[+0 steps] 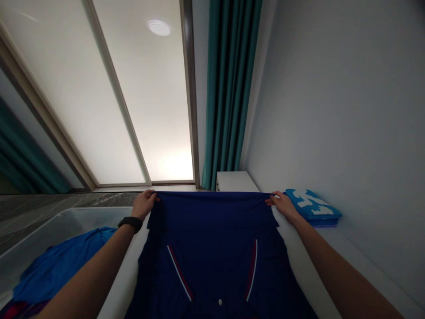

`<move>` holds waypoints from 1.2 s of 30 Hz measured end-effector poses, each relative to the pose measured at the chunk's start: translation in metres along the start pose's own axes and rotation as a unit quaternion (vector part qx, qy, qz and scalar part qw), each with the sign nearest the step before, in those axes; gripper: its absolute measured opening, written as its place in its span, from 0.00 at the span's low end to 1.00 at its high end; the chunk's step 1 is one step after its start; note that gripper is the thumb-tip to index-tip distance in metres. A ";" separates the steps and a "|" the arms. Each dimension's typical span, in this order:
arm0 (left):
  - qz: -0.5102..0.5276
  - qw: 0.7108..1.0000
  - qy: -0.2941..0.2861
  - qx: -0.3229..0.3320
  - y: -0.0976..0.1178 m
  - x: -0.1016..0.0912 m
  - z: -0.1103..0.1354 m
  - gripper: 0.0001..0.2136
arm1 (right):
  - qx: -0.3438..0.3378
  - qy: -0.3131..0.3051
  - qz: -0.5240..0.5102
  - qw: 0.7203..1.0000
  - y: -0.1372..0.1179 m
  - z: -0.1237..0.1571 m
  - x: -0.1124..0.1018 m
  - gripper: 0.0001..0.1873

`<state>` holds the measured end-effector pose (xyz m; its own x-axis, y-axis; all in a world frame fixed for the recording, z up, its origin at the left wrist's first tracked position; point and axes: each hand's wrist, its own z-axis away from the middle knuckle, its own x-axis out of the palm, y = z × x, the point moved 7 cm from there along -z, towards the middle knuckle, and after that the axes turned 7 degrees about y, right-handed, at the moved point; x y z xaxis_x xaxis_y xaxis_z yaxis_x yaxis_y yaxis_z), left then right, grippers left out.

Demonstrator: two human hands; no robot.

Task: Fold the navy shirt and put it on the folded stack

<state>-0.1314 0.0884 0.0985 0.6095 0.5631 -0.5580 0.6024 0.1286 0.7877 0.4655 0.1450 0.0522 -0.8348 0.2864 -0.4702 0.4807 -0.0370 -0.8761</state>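
The left hand (143,204) and right hand (282,204), well apart, each pinch a far corner of the navy shirt (212,248) spread on the white desk (299,265), a folded blue-and-white cloth (314,207) just beside the right, a clear bin (49,223) holding blue clothes (59,261) at left

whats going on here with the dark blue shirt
A person has a navy shirt spread on a white table. The left hand and right hand each pinch a corner of its far edge. A clear bin on the left holds a brighter blue garment. A folded blue-and-white cloth lies by the wall on the right.
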 end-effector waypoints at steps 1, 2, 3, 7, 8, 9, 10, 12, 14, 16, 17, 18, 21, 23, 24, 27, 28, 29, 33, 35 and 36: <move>0.019 1.000 0.001 -0.008 0.000 -0.001 0.005 0.17 | 0.001 0.000 -0.007 1.000 0.000 0.006 -0.002 0.09; 0.038 0.999 0.002 -0.016 0.000 -0.001 0.011 0.18 | 0.003 0.000 -0.013 1.000 0.000 0.011 -0.004 0.09; 0.056 0.998 0.002 -0.023 0.000 -0.002 0.017 0.18 | 0.004 0.000 -0.018 1.000 0.000 0.016 -0.007 0.10; 0.111 0.993 0.003 -0.041 0.005 -0.014 0.034 0.17 | 0.009 0.007 -0.039 0.999 -0.003 0.032 -0.019 0.13; 0.121 0.992 0.005 -0.045 0.007 -0.018 0.037 0.16 | 0.009 0.010 -0.044 0.999 -0.004 0.034 -0.023 0.14; 0.131 0.990 0.007 -0.048 0.010 -0.023 0.040 0.16 | 0.008 0.012 -0.047 0.999 -0.006 0.037 -0.026 0.14; 0.140 0.989 0.009 -0.051 0.014 -0.029 0.043 0.15 | 0.006 0.013 -0.052 0.999 -0.008 0.039 -0.030 0.13; 0.155 0.986 0.011 -0.053 0.020 -0.040 0.049 0.13 | 0.000 0.015 -0.063 0.998 -0.011 0.045 -0.037 0.12; 0.159 0.986 0.014 -0.050 0.026 -0.050 0.058 0.12 | -0.004 0.019 -0.073 0.997 -0.013 0.053 -0.044 0.10; 0.156 0.987 0.018 -0.044 0.029 -0.060 0.068 0.12 | -0.006 0.023 -0.075 0.997 -0.013 0.063 -0.050 0.10; 0.157 0.987 0.019 -0.042 0.030 -0.064 0.074 0.12 | -0.006 0.025 -0.073 0.997 -0.012 0.068 -0.053 0.10; 0.158 0.986 0.020 -0.040 0.029 -0.067 0.081 0.12 | -0.007 0.026 -0.073 0.997 -0.010 0.075 -0.056 0.10; 0.163 0.986 0.021 -0.041 0.021 -0.076 0.104 0.12 | -0.007 0.025 -0.077 0.997 -0.005 0.098 -0.063 0.11; 0.159 0.986 0.017 -0.046 0.011 -0.080 0.122 0.13 | -0.004 0.021 -0.073 0.997 0.003 0.118 -0.066 0.12; 0.152 0.987 0.013 -0.048 0.005 -0.082 0.131 0.13 | 0.000 0.019 -0.069 0.997 0.007 0.128 -0.068 0.13; 0.107 0.994 -0.010 -0.036 -0.013 -0.087 0.158 0.13 | 0.006 0.011 -0.050 0.999 0.026 0.157 -0.070 0.15; 0.083 0.996 -0.022 -0.025 -0.019 -0.087 0.166 0.14 | 0.005 0.005 -0.041 0.999 0.033 0.165 -0.069 0.15; 0.057 0.998 -0.032 -0.014 -0.024 -0.088 0.173 0.15 | 0.001 -0.001 -0.029 1.000 0.040 0.173 -0.068 0.16; -0.051 0.994 -0.087 0.033 -0.045 -0.081 0.189 0.19 | -0.036 0.018 0.024 0.999 0.060 0.190 -0.068 0.17; -0.083 0.990 -0.103 0.049 -0.055 -0.074 0.194 0.18 | -0.056 0.041 0.040 0.997 0.064 0.193 -0.068 0.17; -0.095 0.989 -0.100 0.053 -0.060 -0.071 0.196 0.18 | -0.065 0.052 0.050 0.995 0.064 0.194 -0.067 0.18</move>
<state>-0.1097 -0.1191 0.0399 0.5640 0.3632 -0.7416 0.7597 0.1238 0.6384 0.5004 -0.0627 0.0073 -0.7515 0.3857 -0.5353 0.5970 0.0520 -0.8006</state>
